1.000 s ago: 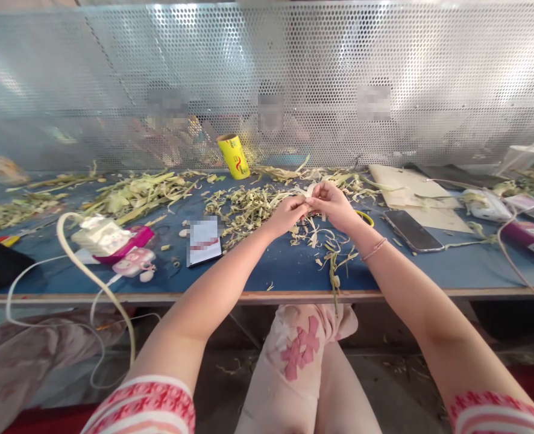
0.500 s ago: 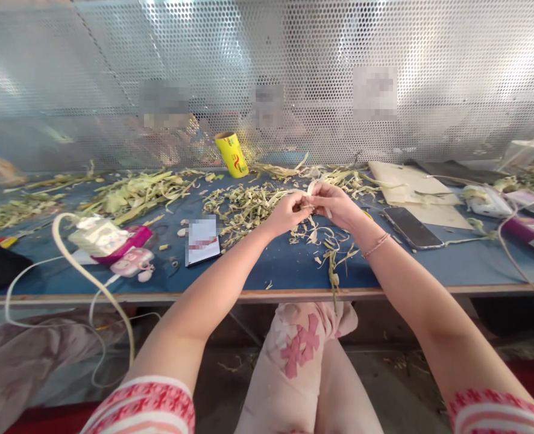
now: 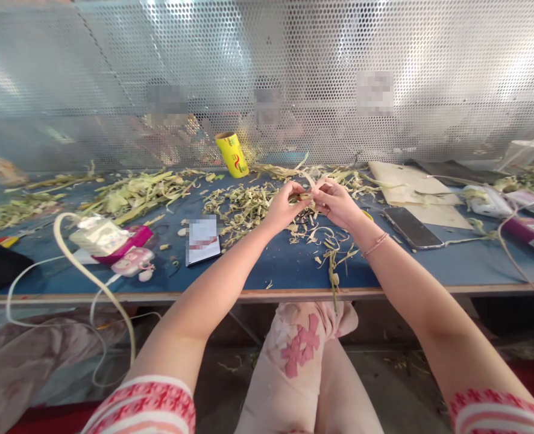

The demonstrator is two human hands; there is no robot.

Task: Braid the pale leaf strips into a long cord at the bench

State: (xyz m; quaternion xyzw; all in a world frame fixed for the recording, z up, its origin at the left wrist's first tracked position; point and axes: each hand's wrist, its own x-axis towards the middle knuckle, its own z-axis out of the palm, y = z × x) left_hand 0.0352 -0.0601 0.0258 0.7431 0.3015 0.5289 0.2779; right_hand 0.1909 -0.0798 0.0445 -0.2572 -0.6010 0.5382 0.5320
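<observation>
Over the blue table (image 3: pixel 267 265), my left hand (image 3: pixel 287 208) and my right hand (image 3: pixel 336 204) meet fingertip to fingertip. Both are closed in a pinch on a pale, flat plant strip (image 3: pixel 309 179), whose end curls up above the fingers. The rest of the strip is hidden by the fingers. Beneath and to the left of my hands spreads a pile of short, curled greenish-yellow plant pieces (image 3: pixel 244 206). A few thin, dry shreds (image 3: pixel 334 260) trail toward the table's front edge below my right hand.
A yellow tube (image 3: pixel 231 155) leans near the perforated metal panel (image 3: pixel 321 60). Longer plant strips (image 3: pixel 140 196) lie left. Phones lie at left (image 3: pixel 202 244) and right (image 3: pixel 414 228). A white cable (image 3: pixel 97 280) loops over the front edge. Cardboard (image 3: pixel 407 184) lies at back right.
My left hand's fingers have shifted and arched up a little, and the right hand has turned slightly. More of the pale strip now shows above the fingertips.
</observation>
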